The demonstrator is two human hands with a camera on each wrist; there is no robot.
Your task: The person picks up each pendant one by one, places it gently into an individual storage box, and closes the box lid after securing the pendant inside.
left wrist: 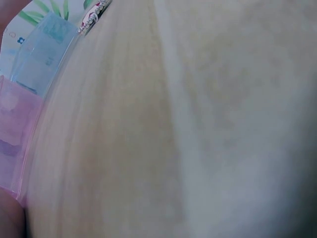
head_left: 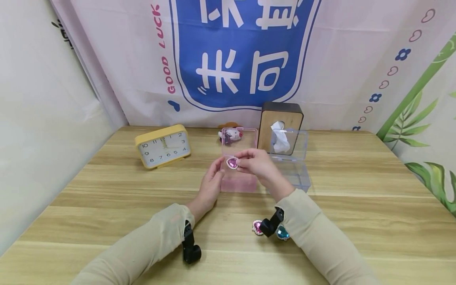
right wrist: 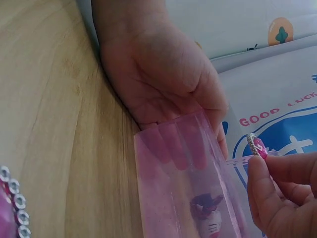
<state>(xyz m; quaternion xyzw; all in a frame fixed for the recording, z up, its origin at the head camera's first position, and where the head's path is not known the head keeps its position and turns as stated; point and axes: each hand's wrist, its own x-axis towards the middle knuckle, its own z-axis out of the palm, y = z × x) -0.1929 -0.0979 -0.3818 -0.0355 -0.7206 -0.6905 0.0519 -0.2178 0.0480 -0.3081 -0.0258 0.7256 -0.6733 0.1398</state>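
Note:
My right hand [head_left: 261, 168] pinches a pink heart-shaped gem [head_left: 232, 162] with a silvery beaded border, between thumb and fingertips. It is above a see-through pink box [head_left: 239, 185] whose lid stands raised at the back. In the right wrist view, the gem [right wrist: 257, 145] appears edge-on at the fingertips. My left hand [head_left: 208, 190] rests against the pink box's left side; its extended fingers [right wrist: 185, 148] show through the pink wall. Nearer on the table lie another pink gem [head_left: 257, 227] and a teal gem [head_left: 283, 232], both partly hidden by the right wrist camera.
A clear bluish box [head_left: 303, 184] with its lid up stands right of the pink one. Behind are a wooden tissue box [head_left: 265, 130] and a small plush toy [head_left: 230, 135]. A yellow clock [head_left: 164, 147] stands at the left on the wooden table [head_left: 107, 190].

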